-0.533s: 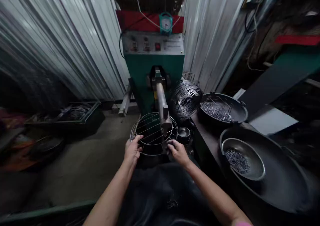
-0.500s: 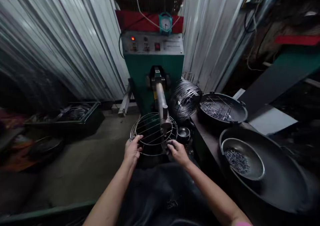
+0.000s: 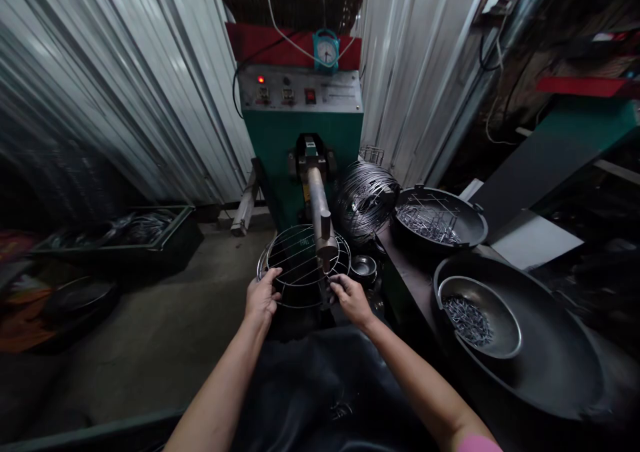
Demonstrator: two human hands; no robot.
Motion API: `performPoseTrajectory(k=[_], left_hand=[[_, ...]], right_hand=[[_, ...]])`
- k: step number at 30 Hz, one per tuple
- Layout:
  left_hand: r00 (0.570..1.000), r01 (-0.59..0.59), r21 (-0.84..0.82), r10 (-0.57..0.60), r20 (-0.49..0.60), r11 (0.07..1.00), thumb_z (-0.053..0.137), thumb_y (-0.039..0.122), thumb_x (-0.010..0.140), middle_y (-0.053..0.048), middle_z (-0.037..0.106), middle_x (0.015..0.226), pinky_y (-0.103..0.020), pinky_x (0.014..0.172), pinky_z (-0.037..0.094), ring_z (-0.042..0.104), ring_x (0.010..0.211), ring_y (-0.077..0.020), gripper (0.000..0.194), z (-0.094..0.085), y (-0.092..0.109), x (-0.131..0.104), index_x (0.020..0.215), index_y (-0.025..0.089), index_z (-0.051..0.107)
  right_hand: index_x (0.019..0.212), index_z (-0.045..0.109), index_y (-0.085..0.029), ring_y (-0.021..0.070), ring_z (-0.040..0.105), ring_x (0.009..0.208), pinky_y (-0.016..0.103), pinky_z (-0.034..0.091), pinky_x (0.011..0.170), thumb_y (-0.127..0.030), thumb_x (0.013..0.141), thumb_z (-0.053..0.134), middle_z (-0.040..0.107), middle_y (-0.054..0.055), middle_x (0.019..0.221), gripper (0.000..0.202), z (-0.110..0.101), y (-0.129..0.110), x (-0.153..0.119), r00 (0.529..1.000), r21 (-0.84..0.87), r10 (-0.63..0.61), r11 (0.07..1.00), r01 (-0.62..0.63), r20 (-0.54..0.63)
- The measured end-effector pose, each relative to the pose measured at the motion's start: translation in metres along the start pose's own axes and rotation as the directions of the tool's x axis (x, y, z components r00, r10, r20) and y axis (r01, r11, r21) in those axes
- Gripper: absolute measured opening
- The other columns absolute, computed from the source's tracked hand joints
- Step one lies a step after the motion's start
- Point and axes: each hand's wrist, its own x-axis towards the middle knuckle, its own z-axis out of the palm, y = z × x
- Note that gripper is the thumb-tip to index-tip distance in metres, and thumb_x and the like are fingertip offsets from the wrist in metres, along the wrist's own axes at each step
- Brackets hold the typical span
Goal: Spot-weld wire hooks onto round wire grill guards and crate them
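Observation:
My left hand (image 3: 263,299) is closed on the near-left rim of a round wire rack (image 3: 295,283), its thumb on top. The rack has parallel bars across and a second, larger ring below. It lies under the metal arm (image 3: 320,202) of a green machine (image 3: 303,124), which looks like a spot welder. Just below the arm's pointed tip (image 3: 326,264), at the rack's near-right rim, my right hand (image 3: 353,300) pinches with thumb and forefinger. Whatever is between those fingers is too small to make out.
Right of the machine stand a wire coil (image 3: 367,199), a dark pan (image 3: 483,232) of wire pieces, and a large pan (image 3: 560,365) holding a metal bowl (image 3: 507,329) of short pieces. A small metal dish (image 3: 363,265) sits beside the rack. At left is a bin (image 3: 173,235).
The view has shifted slightly. My right fingertips have moved a little closer under the machine's tip. My left hand keeps its hold on the rack.

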Motion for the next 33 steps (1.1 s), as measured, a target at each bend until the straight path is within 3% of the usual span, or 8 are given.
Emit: performPoseTrajectory(k=[10,12,15,17,22,25,29,33], left_hand=[[0.996,0.034,0.073,-0.028,-0.080,0.997,0.071,0.034,0.039,0.010,0.027,0.047,-0.020,0.036,0.018,0.026,0.040,-0.0043,0.037,0.002,-0.005,0.007,0.059,0.017,0.045],[0.994,0.052,0.060,-0.046,-0.095,0.997,0.072,0.033,0.037,0.010,0.029,0.047,-0.020,0.036,0.019,0.026,0.040,-0.0043,0.038,0.002,-0.006,0.008,0.059,0.017,0.045],[0.989,0.069,0.037,-0.064,-0.132,0.997,0.073,0.032,0.035,0.010,0.031,0.047,-0.020,0.036,0.019,0.027,0.041,-0.0045,0.039,0.002,-0.007,0.007,0.058,0.017,0.046],[0.987,0.064,0.028,-0.059,-0.149,0.998,0.073,0.032,0.036,0.010,0.029,0.046,-0.020,0.035,0.019,0.026,0.040,-0.0043,0.038,0.002,-0.008,0.006,0.057,0.017,0.045],[0.980,0.039,0.017,-0.035,-0.194,0.999,0.072,0.032,0.039,0.008,0.036,0.048,-0.020,0.034,0.022,0.032,0.040,-0.0055,0.034,0.001,-0.010,-0.005,0.057,0.016,0.048],[0.974,0.038,0.004,-0.036,-0.223,0.999,0.072,0.032,0.041,0.007,0.037,0.049,-0.021,0.034,0.024,0.034,0.041,-0.0062,0.033,0.002,-0.011,-0.017,0.058,0.015,0.049],[0.968,0.046,-0.025,-0.051,-0.247,0.999,0.074,0.036,0.044,0.007,0.035,0.053,-0.021,0.036,0.027,0.034,0.043,-0.0062,0.038,-0.003,-0.014,-0.033,0.062,0.016,0.048],[0.978,0.166,0.000,-0.164,-0.126,0.986,0.070,0.049,0.051,0.003,0.044,0.064,-0.028,0.044,0.042,0.045,0.051,-0.0105,0.043,-0.020,-0.004,-0.029,0.073,0.018,0.050]], right_hand=[[0.081,0.057,-0.017,0.0079,0.051,0.044,0.020,0.039,0.043,-0.031,0.076,0.051,0.060,-0.002,0.064,0.016,0.000,-0.004,0.009,0.996,0.051,0.081,0.995,-0.082,0.024],[0.086,0.059,-0.017,0.0088,0.053,0.047,0.020,0.040,0.043,-0.034,0.075,0.052,0.061,-0.001,0.068,0.021,-0.006,-0.003,0.005,0.996,0.076,0.086,0.994,-0.085,-0.017],[0.098,0.059,-0.016,0.0091,0.053,0.048,0.021,0.040,0.044,-0.038,0.077,0.050,0.060,0.000,0.070,0.031,-0.025,0.005,-0.007,0.983,0.092,0.105,0.991,-0.092,-0.148],[0.104,0.058,-0.015,0.0086,0.051,0.047,0.021,0.040,0.044,-0.036,0.077,0.049,0.057,-0.001,0.067,0.036,-0.043,0.016,-0.021,0.963,0.089,0.182,0.982,-0.168,-0.199],[0.105,0.056,-0.013,0.0096,0.050,0.046,0.022,0.039,0.044,-0.032,0.073,0.048,0.054,-0.002,0.062,0.038,-0.078,0.050,-0.065,0.915,0.011,0.375,0.926,-0.378,-0.145],[0.097,0.057,-0.015,0.0106,0.049,0.044,0.023,0.038,0.042,-0.036,0.074,0.046,0.055,-0.001,0.062,0.032,-0.084,0.067,-0.096,0.930,-0.118,0.339,0.927,-0.356,-0.145],[0.078,0.057,-0.019,0.0154,0.055,0.054,0.026,0.043,0.053,-0.038,0.077,0.046,0.056,0.000,0.059,0.022,-0.084,0.081,-0.132,0.978,-0.340,0.161,0.919,-0.198,-0.134],[0.081,0.058,-0.022,0.0192,0.058,0.060,0.029,0.044,0.057,-0.038,0.081,0.044,0.060,0.003,0.063,0.022,-0.088,0.087,-0.143,0.984,-0.378,0.101,0.914,-0.149,-0.144]])
